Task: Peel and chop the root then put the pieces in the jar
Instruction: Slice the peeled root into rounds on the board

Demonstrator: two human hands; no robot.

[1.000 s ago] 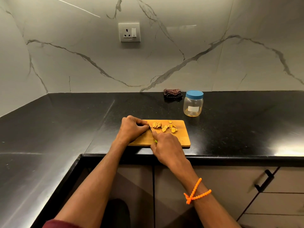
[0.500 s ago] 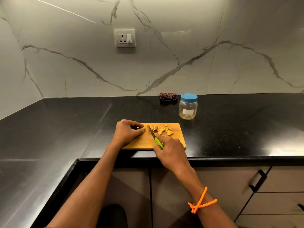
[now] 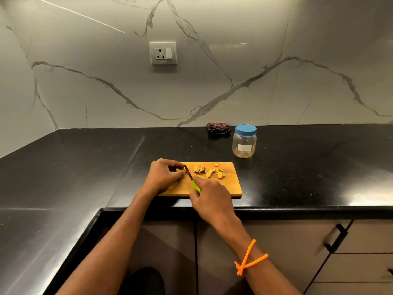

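Note:
A wooden cutting board (image 3: 230, 186) lies on the black counter near its front edge. Several orange-yellow root slices (image 3: 209, 171) sit on its far half. My left hand (image 3: 164, 175) curls over the board's left end, its fingertips pinching what is left of the root, which is mostly hidden. My right hand (image 3: 209, 195) grips a knife with a green handle (image 3: 196, 186); the blade (image 3: 188, 170) points away from me, right beside the left fingertips. A clear plastic jar (image 3: 244, 142) with its blue lid on stands beyond the board's far right corner.
A folded dark cloth (image 3: 219, 127) lies against the marble wall, left of the jar. A wall socket (image 3: 163, 53) is above the counter. The counter wraps round to the left; cabinet drawers with black handles (image 3: 336, 237) are below at right.
The knife blade has shifted left, away from the cut slices and up to my left fingertips. The head camera has tilted, so the board sits lower in view.

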